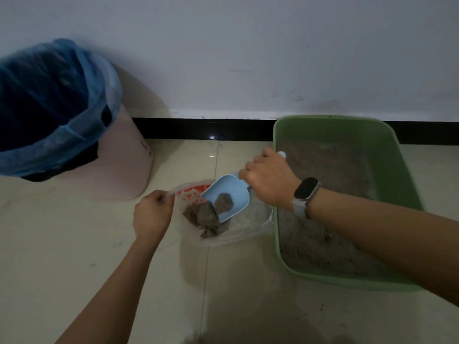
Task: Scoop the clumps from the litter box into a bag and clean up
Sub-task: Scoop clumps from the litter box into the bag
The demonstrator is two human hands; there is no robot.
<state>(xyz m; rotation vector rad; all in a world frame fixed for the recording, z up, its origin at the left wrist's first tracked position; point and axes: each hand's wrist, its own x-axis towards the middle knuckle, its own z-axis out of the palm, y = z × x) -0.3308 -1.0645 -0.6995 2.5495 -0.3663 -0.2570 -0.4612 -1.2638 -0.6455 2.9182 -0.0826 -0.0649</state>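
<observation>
The green litter box (407, 194) stands on the floor against the wall, filled with grey litter (330, 167). Just beside its left wall lies a clear plastic bag (248, 224) with red print, open at the top, holding grey clumps (206, 219). Over the bag's opening a light blue scoop (223, 197) is tilted downward, with one more grey clump (223, 202) lying in its bowl.

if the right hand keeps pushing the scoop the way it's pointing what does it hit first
Probably the clumps already in the plastic bag: the right hand tilts the blue scoop down-left into the bag's mouth, though depth is unclear.
</observation>
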